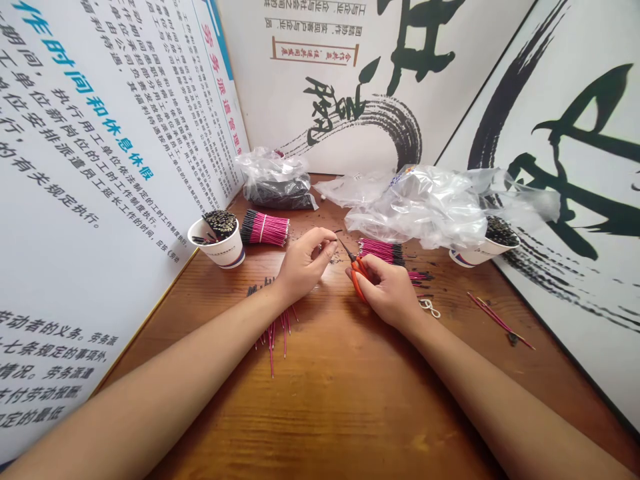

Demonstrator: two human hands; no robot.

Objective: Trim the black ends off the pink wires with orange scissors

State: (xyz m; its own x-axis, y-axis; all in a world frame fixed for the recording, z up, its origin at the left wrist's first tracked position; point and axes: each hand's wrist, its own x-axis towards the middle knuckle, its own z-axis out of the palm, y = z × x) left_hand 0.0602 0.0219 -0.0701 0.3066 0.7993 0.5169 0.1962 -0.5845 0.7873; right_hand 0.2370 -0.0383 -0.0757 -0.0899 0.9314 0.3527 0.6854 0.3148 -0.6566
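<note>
My right hand is wrapped round orange-handled scissors, their thin dark tip pointing up and left toward my other hand. Thumb and forefinger of my left hand are pinched together; a small dark bit shows at the fingertips, too small to name. Loose pink wires with black ends lie on the table, partly under my left forearm. Behind my right hand is a bundle of pink wires with black ends, partly hidden. Another such bundle, tied with a white band, lies beyond my left hand.
Paper cups full of black-ended pieces stand at the left and right. Clear plastic bags and a bag of black material lie at the back. A white string loop and loose wires are at right. Printed panels enclose the table.
</note>
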